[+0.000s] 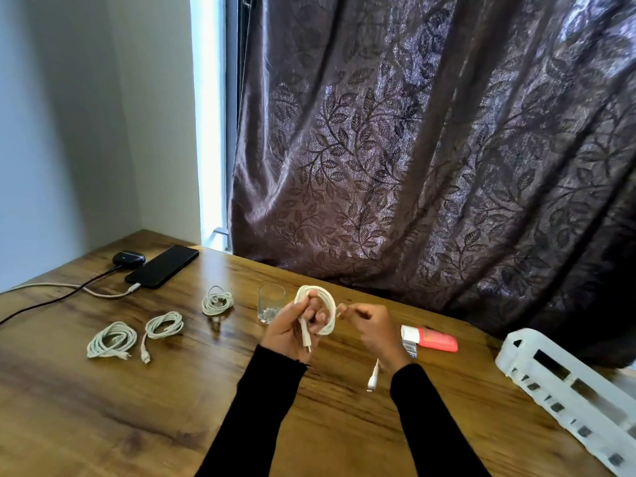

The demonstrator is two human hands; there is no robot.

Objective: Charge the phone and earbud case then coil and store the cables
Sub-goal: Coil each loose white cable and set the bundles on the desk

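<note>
A black phone lies at the far left of the wooden table with a white cable plugged into its near end. Beside it sits a dark earbud case with a black cable attached. Three coiled white cables lie on the table: one, another, a third. My left hand grips a white cable coil, one plug hanging below the palm. My right hand pinches the same cable's loose end, whose plug dangles under the wrist.
An empty drinking glass stands just behind my left hand. A red tube lies to the right of my right hand. A white slotted plastic basket sits at the table's right edge. A dark patterned curtain hangs behind.
</note>
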